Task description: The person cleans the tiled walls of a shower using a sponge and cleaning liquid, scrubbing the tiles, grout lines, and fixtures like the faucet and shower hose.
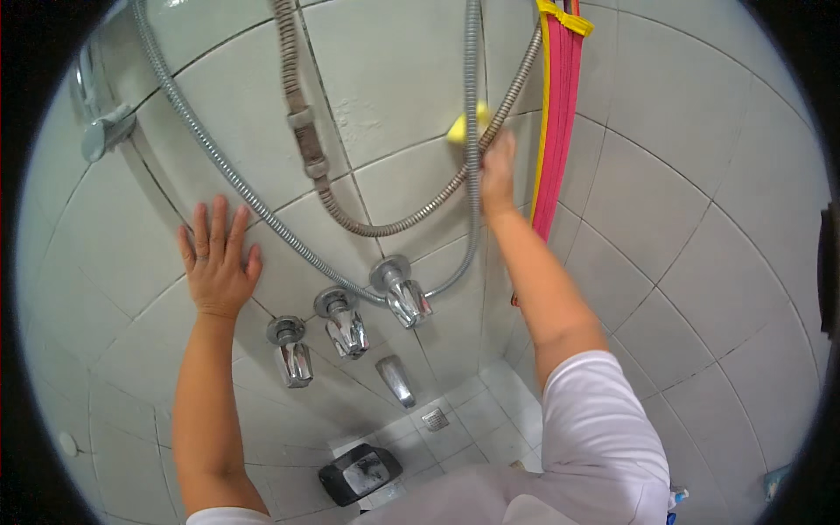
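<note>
My left hand (217,267) lies flat on the white tiled wall (385,96), fingers spread, holding nothing. Higher up and to the right, my right hand (499,179) reaches behind the hanging hoses and holds a yellow sponge (458,131) against the tiles near the corner. Part of the sponge and the fingertips are hidden or blurred. A silver shower hose (472,79) hangs in a loop in front of the sponge. A brownish ribbed hose (376,231) with a connector curves up past my right hand.
Three chrome tap knobs (346,324) and a spout (395,381) stick out below the hoses. A shower bracket (107,133) is at upper left. The pink and yellow strap (560,122) hangs beside my right arm. Down on the floor are a drain (435,420) and a black object (360,474).
</note>
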`<state>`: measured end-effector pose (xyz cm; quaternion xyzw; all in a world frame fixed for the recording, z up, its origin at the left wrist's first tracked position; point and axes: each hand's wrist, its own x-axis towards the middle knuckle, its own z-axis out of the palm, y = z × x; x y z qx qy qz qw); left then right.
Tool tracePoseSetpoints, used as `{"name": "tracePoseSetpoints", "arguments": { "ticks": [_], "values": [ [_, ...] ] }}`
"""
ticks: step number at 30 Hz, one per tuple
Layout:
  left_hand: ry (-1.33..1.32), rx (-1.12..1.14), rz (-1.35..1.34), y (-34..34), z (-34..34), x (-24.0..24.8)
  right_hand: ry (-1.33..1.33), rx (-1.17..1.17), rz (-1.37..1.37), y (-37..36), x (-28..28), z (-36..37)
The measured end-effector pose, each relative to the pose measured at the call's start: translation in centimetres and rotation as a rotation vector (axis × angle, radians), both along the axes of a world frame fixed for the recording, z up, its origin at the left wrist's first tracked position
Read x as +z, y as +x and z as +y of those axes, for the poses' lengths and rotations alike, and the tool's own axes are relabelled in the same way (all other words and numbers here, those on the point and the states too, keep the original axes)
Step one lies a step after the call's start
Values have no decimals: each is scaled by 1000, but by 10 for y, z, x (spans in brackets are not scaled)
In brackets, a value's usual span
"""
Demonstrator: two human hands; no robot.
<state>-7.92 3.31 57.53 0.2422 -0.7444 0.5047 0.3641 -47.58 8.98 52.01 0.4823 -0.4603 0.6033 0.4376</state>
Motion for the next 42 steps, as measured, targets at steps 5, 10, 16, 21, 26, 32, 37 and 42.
{"name": "tracePoseSetpoints", "arguments": {
  "ticks": [5,10,16,21,26,32,37,42],
  "values": [
    [1,55,-4,15,3,0,-127,893,-879,-66,45,-26],
    [9,-10,19,-9,-7,-6,50,-210,-701,-155,-78,-67],
    [-2,38,-28,19,-7,-1,4,142,-848,-43,-2,-56],
    [13,42,7,2,-5,-4,-362,572,-480,-35,86,-10],
    [6,20,7,-2,-4,-5,-125,26,-208,23,-65,18],
    [19,-10,-6,-4,-5,-7,217,79,-409,-50,-89,15],
    [-6,7,3,2,-8,-6,-172,165,-310,5,-40,-18],
    [10,49,20,4,-7,-7,538,268,326,37,-85,6]
  ]
}}
